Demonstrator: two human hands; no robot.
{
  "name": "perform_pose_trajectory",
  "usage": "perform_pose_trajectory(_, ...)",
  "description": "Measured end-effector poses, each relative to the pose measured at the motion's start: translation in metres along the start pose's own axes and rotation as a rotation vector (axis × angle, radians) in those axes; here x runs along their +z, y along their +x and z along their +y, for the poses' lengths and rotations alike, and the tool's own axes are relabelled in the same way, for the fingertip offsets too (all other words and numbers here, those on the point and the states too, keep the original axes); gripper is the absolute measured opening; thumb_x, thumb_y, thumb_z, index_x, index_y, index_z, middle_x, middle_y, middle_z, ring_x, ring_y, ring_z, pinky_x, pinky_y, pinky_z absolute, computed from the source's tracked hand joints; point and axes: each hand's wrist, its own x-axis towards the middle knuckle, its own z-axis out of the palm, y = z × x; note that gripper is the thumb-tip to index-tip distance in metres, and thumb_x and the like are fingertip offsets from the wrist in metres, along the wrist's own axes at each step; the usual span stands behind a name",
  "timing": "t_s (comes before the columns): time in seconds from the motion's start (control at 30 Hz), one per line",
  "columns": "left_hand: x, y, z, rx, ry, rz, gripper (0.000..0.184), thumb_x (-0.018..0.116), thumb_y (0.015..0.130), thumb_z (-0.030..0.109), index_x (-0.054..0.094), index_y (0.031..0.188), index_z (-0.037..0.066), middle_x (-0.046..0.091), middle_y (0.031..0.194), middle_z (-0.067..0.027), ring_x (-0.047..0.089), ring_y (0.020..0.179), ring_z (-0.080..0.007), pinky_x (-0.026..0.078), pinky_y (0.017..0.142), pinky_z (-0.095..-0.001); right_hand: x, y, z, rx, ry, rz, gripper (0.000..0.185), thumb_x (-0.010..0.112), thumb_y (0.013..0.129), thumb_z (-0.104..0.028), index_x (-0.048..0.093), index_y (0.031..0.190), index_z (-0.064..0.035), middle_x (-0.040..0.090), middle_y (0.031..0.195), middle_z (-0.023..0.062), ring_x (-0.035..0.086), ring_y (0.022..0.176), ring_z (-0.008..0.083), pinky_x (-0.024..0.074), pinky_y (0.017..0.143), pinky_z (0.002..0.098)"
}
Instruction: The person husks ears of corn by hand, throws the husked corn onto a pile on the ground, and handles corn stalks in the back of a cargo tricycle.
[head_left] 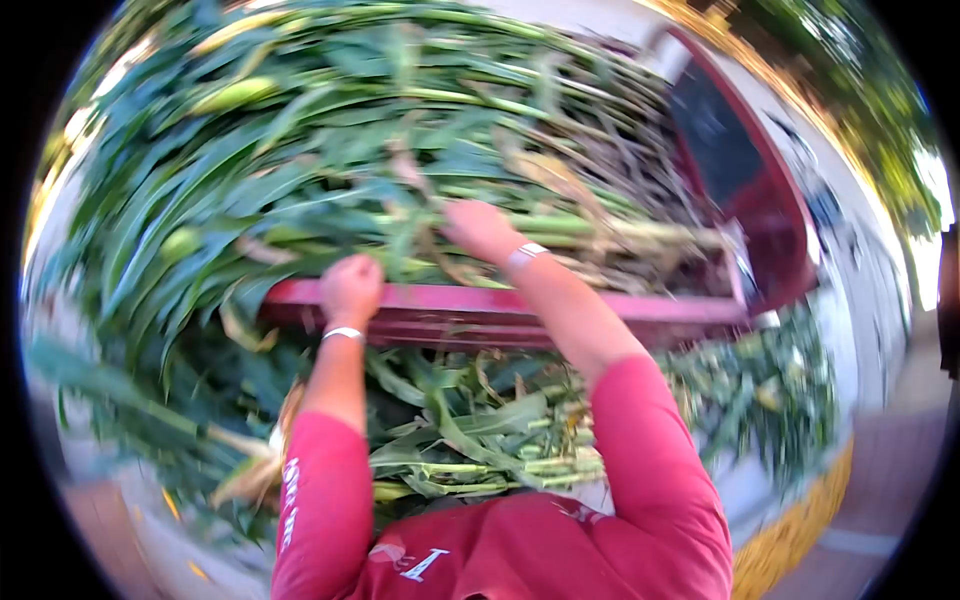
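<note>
Long green corn stalks (330, 140) fill the bed of a red pickup truck, their leaves fanning out to the left and their cut ends toward the cab. My left hand (352, 288) is closed in a fist on the bed's red side rail (440, 300). Farther in, my right hand (480, 230) is closed at the near side of the pile, round stalks or leaves. Motion blur softens the fingers of both hands.
The cab's rear window (712, 130) rises at the right end of the bed. More cut corn stalks (500, 445) lie below the rail, in front of me. A yellow curb (800, 510) runs at lower right, beside grey pavement (865, 300).
</note>
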Motion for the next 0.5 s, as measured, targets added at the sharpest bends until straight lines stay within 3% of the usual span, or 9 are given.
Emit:
perform_pose_trajectory(0.1,0.002,-0.002,-0.005,0.049,0.077,-0.055,0.025,0.055,0.084,0.021,0.054,0.066,0.005,0.057,0.067,-0.0165,0.057,0.067,-0.0372,0.045,0.062,-0.0475,-0.021,-0.004,-0.009,-0.069,-0.019,-0.068,0.026,0.06,0.083,-0.026,0.064,0.089,-0.001,0.067,0.087,0.019,0.066,0.082,0.0341,0.0533,0.071,0.0437)
perform_pose_trajectory(0.27,0.004,-0.002,-0.005,0.016,0.112,-0.092,0.025,0.054,0.087,0.024,0.064,0.078,0.002,0.064,0.079,-0.0188,0.059,0.076,-0.0393,0.047,0.07,-0.0484,-0.009,-0.024,-0.037,-0.225,-0.106,0.05,0.02,0.054,0.082,-0.018,0.06,0.09,0.0001,0.067,0.083,0.0176,0.068,0.077,0.032,0.0537,0.065,0.0425)
perform_pose_trajectory(0.37,0.0,0.003,0.008,-0.063,0.143,-0.169,0.028,0.054,0.087,0.028,0.066,0.083,0.003,0.065,0.083,-0.0189,0.06,0.077,-0.0401,0.048,0.072,-0.0494,-0.021,-0.031,-0.059,-0.172,-0.066,0.109,0.016,0.057,0.078,-0.013,0.068,0.083,-0.0028,0.069,0.08,0.0156,0.069,0.075,0.0293,0.0539,0.065,0.0394)
perform_pose_trajectory(0.43,0.0,0.001,0.008,-0.099,0.145,-0.161,0.033,0.054,0.086,0.035,0.068,0.087,0.005,0.066,0.086,-0.0195,0.062,0.08,-0.0406,0.049,0.074,-0.0496,-0.053,-0.045,-0.073,-0.16,0.061,0.069,0.019,0.056,0.08,-0.017,0.062,0.087,-0.0002,0.067,0.077,0.0169,0.069,0.074,0.0296,0.054,0.063,0.0417)
perform_pose_trajectory(0.47,-0.016,0.003,0.035,-0.173,0.16,-0.196,0.032,0.055,0.085,0.035,0.069,0.089,0.006,0.066,0.087,-0.0202,0.062,0.082,-0.0413,0.05,0.074,-0.0497,-0.058,-0.048,-0.077,-0.213,-0.136,-0.053,0.016,0.058,0.079,-0.016,0.064,0.082,-0.0019,0.067,0.074,0.0158,0.069,0.071,0.0287,0.054,0.06,0.0409)
perform_pose_trajectory(0.5,-0.015,0.004,0.027,-0.177,0.149,-0.171,0.031,0.056,0.084,0.035,0.067,0.091,0.007,0.065,0.091,-0.0197,0.061,0.085,-0.0403,0.049,0.076,-0.0488,-0.047,-0.05,-0.082,-0.199,-0.107,0.105,0.013,0.059,0.078,-0.015,0.064,0.078,-0.0032,0.067,0.073,0.015,0.068,0.067,0.0286,0.0541,0.057,0.0396)
